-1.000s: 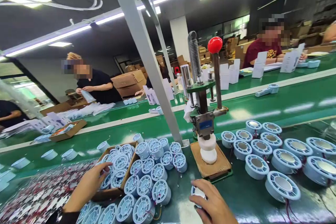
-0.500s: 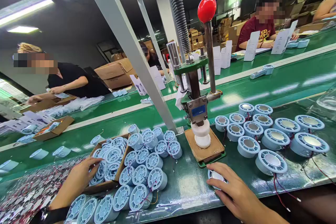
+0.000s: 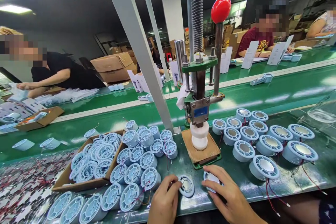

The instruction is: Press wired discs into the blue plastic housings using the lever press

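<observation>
At the desk's (image 3: 196,201) near edge, my left hand (image 3: 164,201) bunches its fingers at the left rim of one disc (image 3: 189,189), leaving the silver middle uncovered; whether I pinch it, I cannot tell. My right hand (image 3: 232,196) is clamped on a second disc (image 3: 213,178), fingers curled over its rim, which should keep it steady. The discs sit side by side, apart, probably so each hand has its own.

Just beyond stands the press (image 3: 201,106), its red knob (image 3: 221,9) up within reach. Left of it, upright cups (image 3: 148,160) crowd beside a box (image 3: 110,178) that seems to keep loose rings (image 3: 105,150) together. To the right, capped cups (image 3: 265,166) stand silver side up, wires trailing towards the near edge. The belt (image 3: 301,84) runs behind.
</observation>
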The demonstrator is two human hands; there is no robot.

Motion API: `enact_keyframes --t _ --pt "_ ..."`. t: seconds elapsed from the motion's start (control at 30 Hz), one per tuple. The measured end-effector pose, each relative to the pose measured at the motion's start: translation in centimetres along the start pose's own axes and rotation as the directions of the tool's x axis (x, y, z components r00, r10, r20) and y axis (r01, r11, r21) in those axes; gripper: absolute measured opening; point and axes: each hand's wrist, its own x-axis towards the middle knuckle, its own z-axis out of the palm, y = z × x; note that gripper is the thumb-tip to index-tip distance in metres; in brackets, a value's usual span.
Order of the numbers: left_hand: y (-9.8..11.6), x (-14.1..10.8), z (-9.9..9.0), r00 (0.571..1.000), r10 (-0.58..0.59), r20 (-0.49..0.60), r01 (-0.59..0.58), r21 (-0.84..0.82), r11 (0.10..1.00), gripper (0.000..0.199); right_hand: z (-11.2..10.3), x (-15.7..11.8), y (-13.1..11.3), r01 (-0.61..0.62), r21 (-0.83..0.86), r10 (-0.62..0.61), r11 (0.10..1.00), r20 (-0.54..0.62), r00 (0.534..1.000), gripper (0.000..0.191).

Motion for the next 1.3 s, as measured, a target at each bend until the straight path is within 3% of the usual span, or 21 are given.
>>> enact_keyframes --t 0.1,0.2,0.3,0.43,0.53,0.67,0.83,0.97,1.1,1.2,1.3 --pt "-0.7 -0.9 1.2 0.993 -0.118 0.011 0.118 -0.020 0.993 0.044 0.0 -0.1 0.2 0.008 0.016 -0.008 1.000 -0.009 1.000 0.036" --pt "-0.7 -1.8 2.0 0.982 -0.188 0.026 0.187 0.038 0.982 0.040 0.1 -0.2 0.3 -0.010 0.025 0.011 1.000 -0.014 1.000 0.038" --pt "-0.2 -2.2 3.0 0.970 -0.238 0.056 0.231 0.104 0.967 0.056 0.2 -0.3 0.2 -0.086 0.030 0.087 0.996 -0.032 0.996 0.046" --pt "0.8 -2.0 2.9 0.940 -0.338 0.043 0.341 -0.102 0.934 0.059 0.3 -0.8 -0.1 -0.130 0.055 0.132 0.990 -0.047 0.990 0.055" --pt "2.1 -1.3 2.1 0.957 -0.280 0.068 0.288 -0.286 0.914 0.078 0.7 -0.7 -0.6 -0.097 0.085 0.100 0.992 -0.032 0.994 0.061" --pt "4.0 0.0 2.1 0.981 -0.165 0.099 0.185 -0.249 0.951 0.085 2.1 -0.1 -1.7 -0.132 0.165 0.142 0.977 -0.054 0.988 0.068" --pt "4.1 0.6 2.7 0.975 -0.205 0.088 0.220 -0.219 0.951 0.079 3.7 0.0 -2.3 -0.204 0.198 0.230 0.959 -0.118 0.966 0.067" --pt "3.9 0.3 3.0 0.958 -0.272 0.093 0.287 -0.266 0.920 0.080 4.1 -0.6 -2.1 -0.187 0.124 0.191 0.975 -0.024 0.981 0.074" --pt "4.7 -0.6 4.8 0.930 -0.367 0.037 0.355 -0.362 0.862 0.065 4.7 -1.5 -1.8 -0.172 0.062 0.170 0.983 0.029 0.985 0.073" --pt "5.3 -1.5 6.4 0.894 -0.448 0.021 0.418 -0.403 0.814 0.058 3.5 -1.2 -1.5 -0.143 0.013 0.139 0.990 0.144 0.980 0.078" --pt "5.4 -1.4 6.3 0.859 -0.506 0.078 0.484 -0.446 0.753 0.059 -1.5 2.0 -1.2 -0.020 -0.049 0.032 0.999 0.267 0.963 0.082"
